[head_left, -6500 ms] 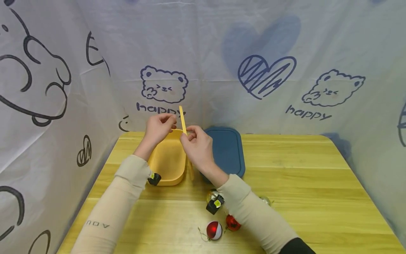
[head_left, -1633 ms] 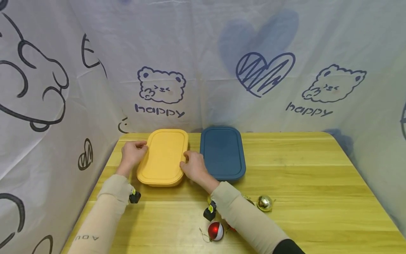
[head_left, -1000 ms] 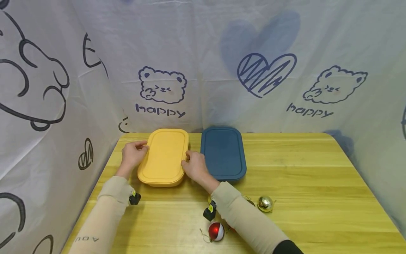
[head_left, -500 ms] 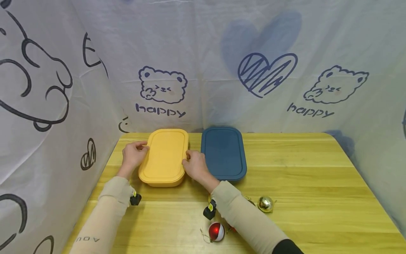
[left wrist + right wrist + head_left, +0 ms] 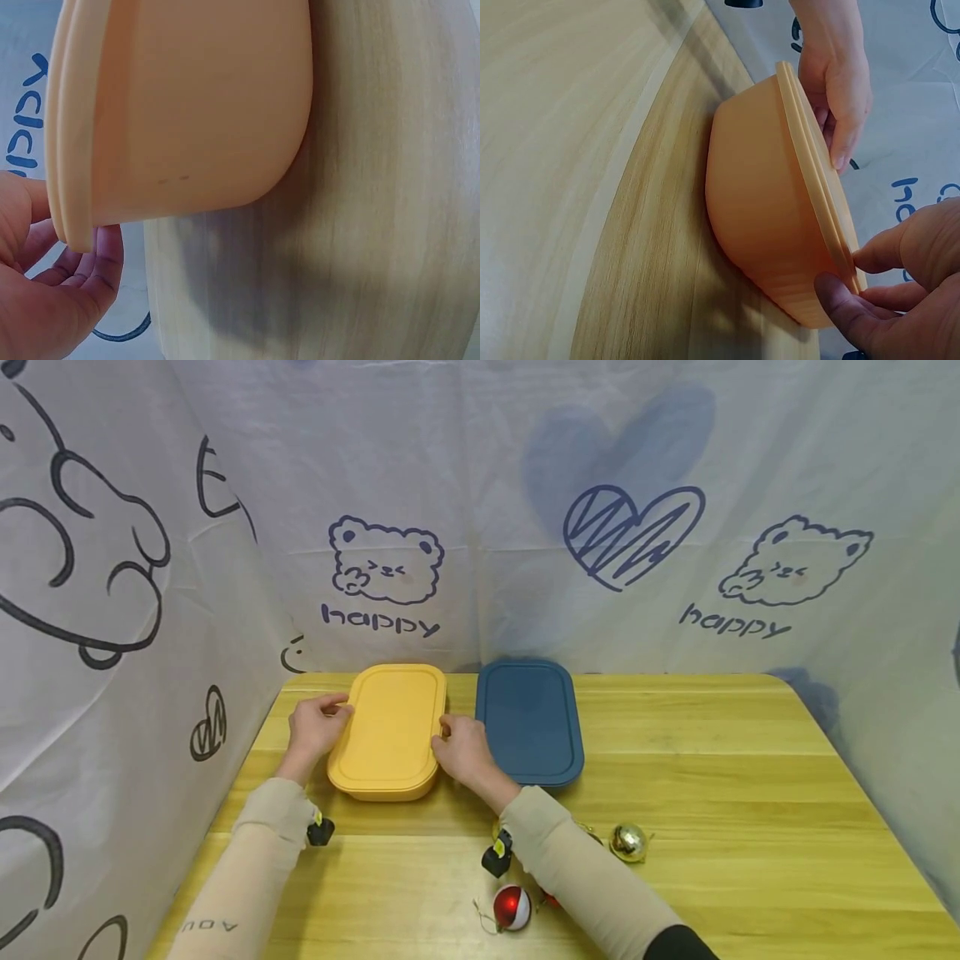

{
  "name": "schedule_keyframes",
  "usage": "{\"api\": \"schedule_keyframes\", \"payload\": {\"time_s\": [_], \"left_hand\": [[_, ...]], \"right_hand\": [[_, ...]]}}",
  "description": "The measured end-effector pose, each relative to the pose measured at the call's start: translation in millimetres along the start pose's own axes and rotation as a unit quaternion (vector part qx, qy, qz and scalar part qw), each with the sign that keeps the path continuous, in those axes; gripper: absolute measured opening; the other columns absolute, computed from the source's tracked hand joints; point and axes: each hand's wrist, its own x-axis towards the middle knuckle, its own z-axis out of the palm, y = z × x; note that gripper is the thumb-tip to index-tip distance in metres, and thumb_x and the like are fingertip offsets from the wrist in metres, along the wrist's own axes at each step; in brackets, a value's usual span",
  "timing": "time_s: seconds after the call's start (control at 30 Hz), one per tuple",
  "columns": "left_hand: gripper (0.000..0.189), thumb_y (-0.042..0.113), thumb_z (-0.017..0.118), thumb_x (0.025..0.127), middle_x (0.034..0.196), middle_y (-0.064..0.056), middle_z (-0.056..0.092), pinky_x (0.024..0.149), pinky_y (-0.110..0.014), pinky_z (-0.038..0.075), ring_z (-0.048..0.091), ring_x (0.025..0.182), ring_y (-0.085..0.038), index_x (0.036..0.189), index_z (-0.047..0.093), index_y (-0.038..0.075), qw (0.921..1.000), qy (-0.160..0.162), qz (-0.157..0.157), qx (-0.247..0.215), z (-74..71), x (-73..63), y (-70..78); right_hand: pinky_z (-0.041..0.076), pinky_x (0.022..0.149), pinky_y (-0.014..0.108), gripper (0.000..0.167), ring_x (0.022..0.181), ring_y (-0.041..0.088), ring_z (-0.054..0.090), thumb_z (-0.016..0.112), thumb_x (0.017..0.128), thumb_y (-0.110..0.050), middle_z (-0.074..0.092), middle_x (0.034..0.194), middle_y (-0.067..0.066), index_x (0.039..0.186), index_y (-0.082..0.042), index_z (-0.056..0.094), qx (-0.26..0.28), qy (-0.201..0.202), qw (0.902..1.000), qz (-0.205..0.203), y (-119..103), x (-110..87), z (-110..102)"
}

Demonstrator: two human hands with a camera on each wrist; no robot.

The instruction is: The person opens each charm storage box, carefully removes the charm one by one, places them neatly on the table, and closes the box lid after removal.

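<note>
A yellow rectangular food container [image 5: 386,794] stands at the back left of the table, its matching flat lid [image 5: 390,727] lying over the top. My left hand [image 5: 315,727] grips the lid's left edge; in the left wrist view its fingers [image 5: 109,274] curl beneath the rim. On the opposite long side, my right hand [image 5: 463,747] pinches the rim, with the thumb [image 5: 847,307] low on the edge in the right wrist view. The container's smooth wall [image 5: 754,180] shows below the lid's overhanging edge. What is inside is hidden.
A blue lidded container [image 5: 528,722] stands just right of the yellow one. Toward the front lie Christmas balls: a red-and-white one [image 5: 512,907], a shiny gold one [image 5: 627,842], and others partly hidden by my right sleeve [image 5: 577,868]. A printed curtain [image 5: 510,527] hangs behind.
Earlier the yellow container was uncovered and my right hand held up a thin yellow piece. Now the lid covers it, with both hands at its edges. Over the last second hardly anything moves.
</note>
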Motion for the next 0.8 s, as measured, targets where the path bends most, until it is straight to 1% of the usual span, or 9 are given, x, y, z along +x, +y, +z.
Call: {"api": "schedule_keyframes", "payload": {"time_s": [0.23, 0.37, 0.5, 0.57, 0.6, 0.63, 0.67, 0.73, 0.8], "left_hand": [[0.039, 0.024, 0.062, 0.105, 0.123, -0.022, 0.074, 0.09, -0.037, 0.054, 0.067, 0.117, -0.037, 0.138, 0.07, 0.007, 0.9998, -0.008, -0.015, -0.013, -0.9, -2.1, -0.9], [0.038, 0.024, 0.063, 0.104, 0.124, -0.022, 0.074, 0.085, -0.029, 0.051, 0.068, 0.116, -0.036, 0.137, 0.071, 0.007, 0.9994, -0.002, -0.023, -0.025, 0.4, -1.9, -3.9], [0.038, 0.024, 0.064, 0.103, 0.123, -0.023, 0.074, 0.082, -0.025, 0.049, 0.068, 0.114, -0.035, 0.136, 0.072, 0.007, 0.999, 0.001, -0.029, -0.034, 1.7, -0.8, -7.5], [0.038, 0.025, 0.064, 0.103, 0.122, -0.022, 0.075, 0.082, -0.025, 0.049, 0.068, 0.113, -0.035, 0.135, 0.072, 0.006, 0.9991, 0.001, -0.027, -0.033, 0.6, -0.8, -7.4], [0.038, 0.025, 0.064, 0.103, 0.122, -0.022, 0.075, 0.083, -0.027, 0.05, 0.069, 0.113, -0.035, 0.135, 0.072, 0.006, 0.9992, 0.001, -0.025, -0.032, -0.3, -1.4, -6.5], [0.038, 0.025, 0.064, 0.103, 0.122, -0.022, 0.075, 0.084, -0.029, 0.051, 0.069, 0.113, -0.036, 0.135, 0.072, 0.006, 0.9993, 0.001, -0.023, -0.03, -1.3, -2.0, -5.5], [0.038, 0.024, 0.064, 0.103, 0.122, -0.022, 0.075, 0.086, -0.031, 0.052, 0.068, 0.113, -0.036, 0.134, 0.072, 0.006, 0.9994, 0.002, -0.021, -0.028, -2.4, -2.8, -4.1], [0.037, 0.024, 0.064, 0.103, 0.122, -0.023, 0.074, 0.091, -0.037, 0.053, 0.068, 0.114, -0.037, 0.134, 0.072, 0.004, 0.9996, 0.007, -0.014, -0.023, -4.0, -4.3, -0.6], [0.037, 0.022, 0.064, 0.103, 0.123, -0.024, 0.074, 0.096, -0.044, 0.053, 0.068, 0.114, -0.038, 0.132, 0.073, 0.003, 0.9998, 0.014, -0.006, -0.014, -4.7, -5.9, 3.8]], "right_hand": [[0.023, 0.059, 0.025, 0.03, 0.059, 0.014, 0.027, 0.062, 0.1, -0.003, 0.03, 0.066, -0.001, 0.075, -0.006, 0.046, -0.001, -0.002, 1.0, 0.003, 0.4, 0.8, 1.3], [0.023, 0.059, 0.026, 0.03, 0.059, 0.014, 0.028, 0.062, 0.102, -0.004, 0.03, 0.066, -0.001, 0.077, -0.006, 0.046, 0.006, -0.008, 0.9999, 0.009, 0.5, 0.2, 1.9], [0.024, 0.06, 0.026, 0.028, 0.058, 0.013, 0.028, 0.062, 0.101, -0.004, 0.034, 0.067, 0.001, 0.078, -0.004, 0.046, 0.015, -0.011, 0.9998, 0.011, 0.5, -1.3, 1.2], [0.032, 0.063, 0.026, 0.015, 0.058, 0.012, 0.034, 0.062, 0.1, -0.005, 0.047, 0.074, 0.003, 0.086, -0.001, 0.058, 0.024, -0.011, 0.9996, 0.013, 0.0, -2.2, 0.6], [0.038, 0.066, 0.027, 0.01, 0.059, 0.011, 0.039, 0.062, 0.1, -0.005, 0.056, 0.079, 0.006, 0.093, 0.001, 0.065, 0.029, -0.009, 0.9994, 0.014, -0.2, -2.5, 0.2], [0.045, 0.069, 0.028, 0.012, 0.061, 0.011, 0.046, 0.062, 0.1, -0.006, 0.063, 0.087, 0.009, 0.102, 0.002, 0.07, 0.033, -0.008, 0.9993, 0.015, -0.2, -2.9, -0.3], [0.051, 0.074, 0.03, 0.019, 0.065, 0.012, 0.054, 0.062, 0.1, -0.007, 0.069, 0.097, 0.011, 0.113, 0.003, 0.072, 0.04, -0.008, 0.999, 0.017, -0.1, -3.4, -0.9], [0.059, 0.087, 0.038, 0.034, 0.08, 0.017, 0.07, 0.062, 0.1, -0.01, 0.074, 0.117, 0.015, 0.131, 0.002, 0.07, 0.052, -0.006, 0.9985, 0.019, 0.2, -4.6, -3.0], [0.061, 0.092, 0.044, 0.039, 0.097, 0.024, 0.075, 0.062, 0.1, -0.011, 0.074, 0.124, 0.017, 0.136, 0.002, 0.068, 0.063, -0.004, 0.9978, 0.018, 1.0, -5.6, -6.5]]}}
